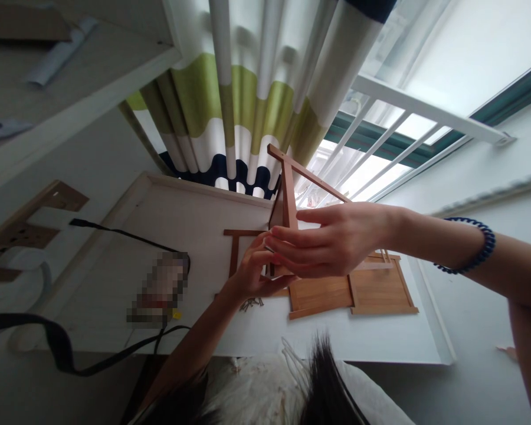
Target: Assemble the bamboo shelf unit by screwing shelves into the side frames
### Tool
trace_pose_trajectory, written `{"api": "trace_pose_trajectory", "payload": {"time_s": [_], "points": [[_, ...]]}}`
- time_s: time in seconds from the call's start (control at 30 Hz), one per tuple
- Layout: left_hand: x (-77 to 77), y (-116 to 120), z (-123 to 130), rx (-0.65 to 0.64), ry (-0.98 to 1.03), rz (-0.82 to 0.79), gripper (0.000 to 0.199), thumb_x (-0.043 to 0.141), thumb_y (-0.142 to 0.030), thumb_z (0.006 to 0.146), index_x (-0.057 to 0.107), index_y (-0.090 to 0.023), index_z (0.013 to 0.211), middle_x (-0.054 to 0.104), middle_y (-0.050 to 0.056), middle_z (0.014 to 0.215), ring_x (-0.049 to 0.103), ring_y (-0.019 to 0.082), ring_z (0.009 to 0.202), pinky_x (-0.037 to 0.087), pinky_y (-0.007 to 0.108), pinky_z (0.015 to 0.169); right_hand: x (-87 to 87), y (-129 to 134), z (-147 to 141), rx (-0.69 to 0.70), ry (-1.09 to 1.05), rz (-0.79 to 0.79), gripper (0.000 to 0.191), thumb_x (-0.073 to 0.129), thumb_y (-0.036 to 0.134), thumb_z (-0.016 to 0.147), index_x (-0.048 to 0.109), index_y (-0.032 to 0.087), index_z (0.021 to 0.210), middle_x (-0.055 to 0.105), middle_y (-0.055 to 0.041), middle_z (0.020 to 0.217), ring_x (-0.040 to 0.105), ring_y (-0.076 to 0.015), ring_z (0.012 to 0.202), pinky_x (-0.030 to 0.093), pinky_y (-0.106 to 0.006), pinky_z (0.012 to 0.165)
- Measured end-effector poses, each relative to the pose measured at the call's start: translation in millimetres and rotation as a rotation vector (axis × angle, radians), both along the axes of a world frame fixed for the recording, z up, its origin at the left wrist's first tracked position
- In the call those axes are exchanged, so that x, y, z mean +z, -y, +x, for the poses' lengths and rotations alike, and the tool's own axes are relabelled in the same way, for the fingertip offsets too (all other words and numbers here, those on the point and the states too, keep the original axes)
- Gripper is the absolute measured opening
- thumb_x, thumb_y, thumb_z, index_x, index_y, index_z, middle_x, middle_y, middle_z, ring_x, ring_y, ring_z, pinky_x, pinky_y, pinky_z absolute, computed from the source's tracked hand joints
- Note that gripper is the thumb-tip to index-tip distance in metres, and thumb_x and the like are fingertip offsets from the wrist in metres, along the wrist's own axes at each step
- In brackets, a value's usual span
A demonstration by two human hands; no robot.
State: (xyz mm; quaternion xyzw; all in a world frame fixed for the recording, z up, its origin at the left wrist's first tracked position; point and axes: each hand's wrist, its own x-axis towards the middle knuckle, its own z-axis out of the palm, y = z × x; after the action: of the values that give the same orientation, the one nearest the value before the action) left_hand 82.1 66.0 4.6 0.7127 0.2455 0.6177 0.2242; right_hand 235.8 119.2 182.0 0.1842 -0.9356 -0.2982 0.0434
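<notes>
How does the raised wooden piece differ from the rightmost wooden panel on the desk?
The raised wooden piece angles upward; the rightmost panel lies flat on the white desk. The raised piece shows slim bars, the panel a broad board face. The right hand is at the raised piece, not the panel. Both are brown wood.

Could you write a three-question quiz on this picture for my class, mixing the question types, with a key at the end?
1. Multiple choice: the left hand and right hand are together at
a) the curtain
b) the wooden frame
c) the white railing
2. Fill in: the dark blue coiled band is worn on the ____ arm.
3. True or false: the small loose pieces lie on the white tabletop.

Key: 1 b; 2 right; 3 true.
</notes>
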Motion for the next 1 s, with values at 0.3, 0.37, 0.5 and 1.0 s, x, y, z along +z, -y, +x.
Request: {"api": "trace_pose_trajectory", "payload": {"time_s": [0.3,0.37,0.5,1.0], "points": [[11.7,-7,4,-0.077,0.019,0.168,0.052,0.076,-0.017,0.056,0.042,-0.021,0.095,0.067,0.002,0.086,0.065,0.019,0.083,0.041,0.047,0.095,-4.0,5,4,-0.246,0.018,-0.216,0.021,0.036,0.02,0.091,0.049,0.016,0.075,0.046,0.0017,0.068,0.043,-0.0087,0.063,0.032,-0.024,0.05],[12.0,-7,4,-0.078,0.017,0.179,0.052,0.076,-0.018,0.057,0.042,-0.02,0.096,0.068,0.002,0.086,0.065,0.019,0.085,0.041,0.047,0.096,-5.7,8,7,-0.362,0.01,-0.304,0.025,0.033,0.022,0.092,0.048,0.016,0.073,0.042,0.002,0.065,0.039,-0.0084,0.059,0.029,-0.024,0.048],[13.8,-6,3,-0.081,0.0,0.177,0.05,0.074,-0.017,0.059,0.04,-0.021,0.096,0.069,0.001,0.087,0.065,0.019,0.088,0.04,0.046,0.097,-11.1,20,14,-0.577,0.045,-0.499,0.031,0.033,0.029,0.093,0.05,0.016,0.071,0.04,0.0021,0.061,0.033,-0.0073,0.052,0.024,-0.025,0.046],[13.1,-7,6,-0.109,-0.017,0.166,0.047,0.073,-0.019,0.063,0.04,-0.021,0.097,0.069,0.001,0.091,0.064,0.018,0.092,0.037,0.047,0.1,-22.1,56,28,-0.9,-0.176,-0.819,0.027,0.038,0.031,0.091,0.059,0.013,0.089,0.05,0.0018,0.059,0.039,-0.0052,0.05,0.027,-0.02,0.044]]}}
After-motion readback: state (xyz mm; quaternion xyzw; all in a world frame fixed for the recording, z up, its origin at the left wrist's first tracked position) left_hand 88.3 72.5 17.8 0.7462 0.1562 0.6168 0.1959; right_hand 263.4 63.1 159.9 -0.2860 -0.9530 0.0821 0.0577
